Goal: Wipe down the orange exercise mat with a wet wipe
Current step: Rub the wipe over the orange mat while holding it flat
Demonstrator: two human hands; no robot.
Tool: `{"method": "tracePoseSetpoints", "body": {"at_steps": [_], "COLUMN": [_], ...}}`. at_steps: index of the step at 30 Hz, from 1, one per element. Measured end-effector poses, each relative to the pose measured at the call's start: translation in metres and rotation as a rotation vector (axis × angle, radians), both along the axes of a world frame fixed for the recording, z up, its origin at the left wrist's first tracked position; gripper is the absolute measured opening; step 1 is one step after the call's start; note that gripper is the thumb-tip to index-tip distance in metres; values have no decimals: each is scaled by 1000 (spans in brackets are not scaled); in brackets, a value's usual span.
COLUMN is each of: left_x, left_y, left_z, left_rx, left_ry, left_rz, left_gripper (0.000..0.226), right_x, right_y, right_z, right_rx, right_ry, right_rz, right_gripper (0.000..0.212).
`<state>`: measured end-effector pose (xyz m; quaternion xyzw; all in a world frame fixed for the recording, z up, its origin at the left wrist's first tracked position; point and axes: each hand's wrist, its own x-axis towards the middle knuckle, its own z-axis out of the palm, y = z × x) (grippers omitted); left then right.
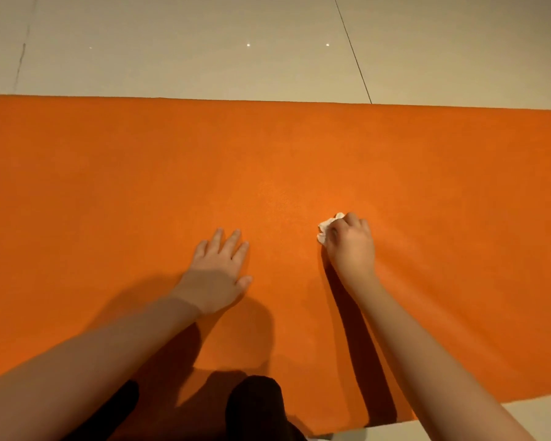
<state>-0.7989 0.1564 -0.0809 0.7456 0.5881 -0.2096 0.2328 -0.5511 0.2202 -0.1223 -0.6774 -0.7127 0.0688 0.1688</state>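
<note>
The orange exercise mat lies flat across the whole width of the view on a pale tiled floor. My right hand grips a crumpled white wet wipe and presses it onto the mat right of centre; only the wipe's left part shows past my fingers. My left hand rests flat on the mat with its fingers straight, a hand's width left of the wipe.
Pale floor tiles with a dark grout line run beyond the mat's far edge. My dark-clothed knees are at the mat's near edge, and a strip of floor shows at the bottom right.
</note>
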Motion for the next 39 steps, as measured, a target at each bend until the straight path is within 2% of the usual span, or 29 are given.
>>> {"method": "tracePoseSetpoints", "body": {"at_steps": [3,5,9,10,15,17,20,26,30,34,36,39], "left_x": [7,8,13,17,32,40,52,50,52,47,46,45], "left_y": [-9,-15,-24,-25,-31,-41,-57,-70,-72,-76,-77,-76], "left_z": [4,6,12,14,29,37,42,42,40,44,45,47], "left_rx": [-34,-31,-48,-67,-171,-210,-220,-141,-147,-158,-157,-149], "left_ry": [23,15,2,3,19,1,-13,-11,-14,-8,1,3], "left_rz": [15,21,52,60,52,54,78,91,108,95,96,109], "left_gripper": [69,68,68,69,73,72,74,73,71,69,69,68], "right_x": [-9,2,23,20,20,39,53,50,66,61,75,102], "right_y": [-35,-42,-40,-46,-86,-88,-96,-145,-147,-164,-165,-160], "right_z": [4,7,8,9,14,15,22,46,50,64,73,81], "right_rx": [-27,-61,-73,-72,-149,-181,-197,-278,-264,-328,-367,-284], "right_ry": [-16,-48,-12,-1,71,47,108,157,148,131,128,131], "right_rz": [303,379,69,55,332,255,17,276,64,230,242,19], "right_gripper": [12,12,4,4,10,11,8,17,15,18,19,17]}}
